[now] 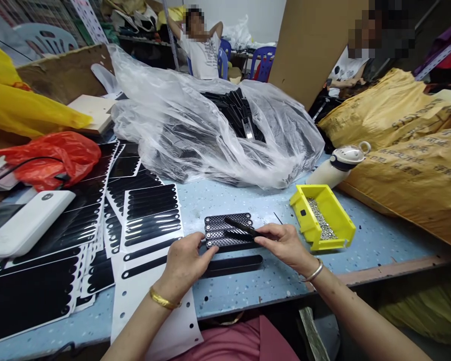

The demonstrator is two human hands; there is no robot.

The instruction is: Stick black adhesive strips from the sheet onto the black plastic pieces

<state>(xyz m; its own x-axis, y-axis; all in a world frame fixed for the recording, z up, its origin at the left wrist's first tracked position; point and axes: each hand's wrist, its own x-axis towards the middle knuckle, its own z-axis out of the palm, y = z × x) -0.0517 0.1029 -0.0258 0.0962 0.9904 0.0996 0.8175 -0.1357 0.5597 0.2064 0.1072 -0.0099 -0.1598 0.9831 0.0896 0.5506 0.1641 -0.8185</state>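
Note:
My left hand (187, 260) rests with curled fingers on the left end of a row of black textured strips (229, 231) lying on the blue table. My right hand (283, 243) pinches a narrow black strip (240, 226) held just above those textured pieces. A long glossy black strip (235, 264) lies in front of them, near the table's edge. Sticker sheets (152, 215) with black elongated stickers lie to the left of my left hand.
A yellow bin (338, 210) of small metal parts stands right of my hands. Behind it lie a white bottle (338, 165) and a clear plastic bag (210, 130) of black parts. A white power bank (25, 220), red bag and yellow sacks (409, 150) flank the table. Two people sit beyond.

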